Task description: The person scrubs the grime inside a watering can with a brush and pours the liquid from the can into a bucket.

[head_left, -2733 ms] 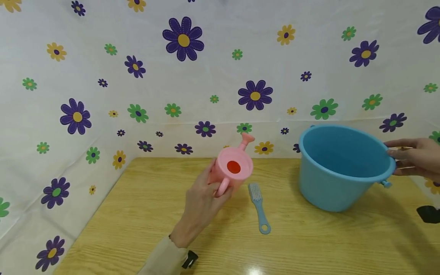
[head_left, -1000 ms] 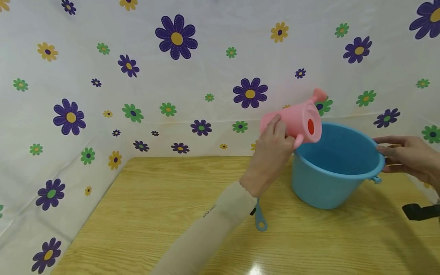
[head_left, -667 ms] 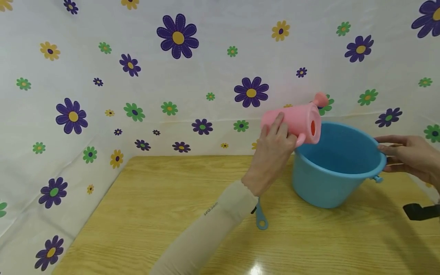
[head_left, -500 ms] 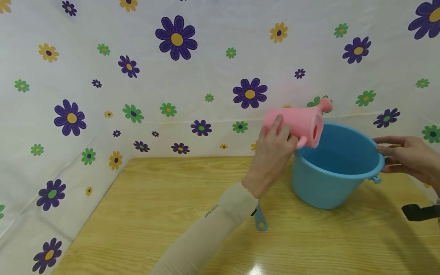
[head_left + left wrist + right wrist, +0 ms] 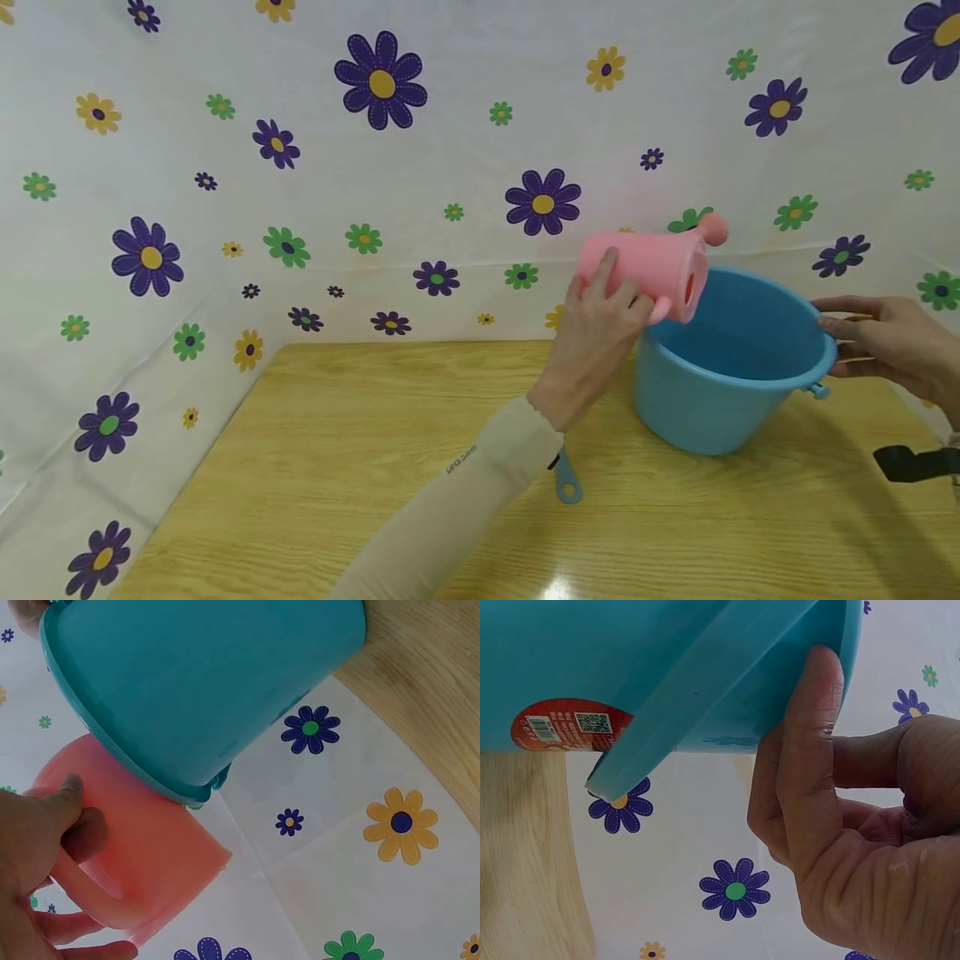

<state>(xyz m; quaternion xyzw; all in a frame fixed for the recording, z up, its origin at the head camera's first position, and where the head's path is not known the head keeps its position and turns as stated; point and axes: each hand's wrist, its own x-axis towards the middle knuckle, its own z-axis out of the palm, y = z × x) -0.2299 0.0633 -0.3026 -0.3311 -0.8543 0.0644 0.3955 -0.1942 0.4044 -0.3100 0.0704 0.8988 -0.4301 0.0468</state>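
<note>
A pink watering can (image 5: pixel 637 258) lies tipped on its side above the left rim of a blue bucket (image 5: pixel 697 417), its mouth turned towards the bucket. My left hand (image 5: pixel 596 333) grips the can. In the left wrist view the thumb and fingers wrap the handle of the watering can (image 5: pixel 161 840), close by the bucket rim. My right hand (image 5: pixel 892 337) holds the bucket's right rim. From the right wrist, its fingers (image 5: pixel 810 742) press the bucket wall by the rim. No liquid can be made out.
On the wooden table (image 5: pixel 360 433) lies a blue brush (image 5: pixel 568 483), mostly covered by the left forearm. A flowered cloth (image 5: pixel 465 150) hangs behind. The bucket's carry handle (image 5: pixel 697 690) hangs down its side, near a red label (image 5: pixel 570 727).
My left hand has carried the watering can from the table's middle rightward and up to the bucket, then tipped it further over. My right hand stays on the rim.
</note>
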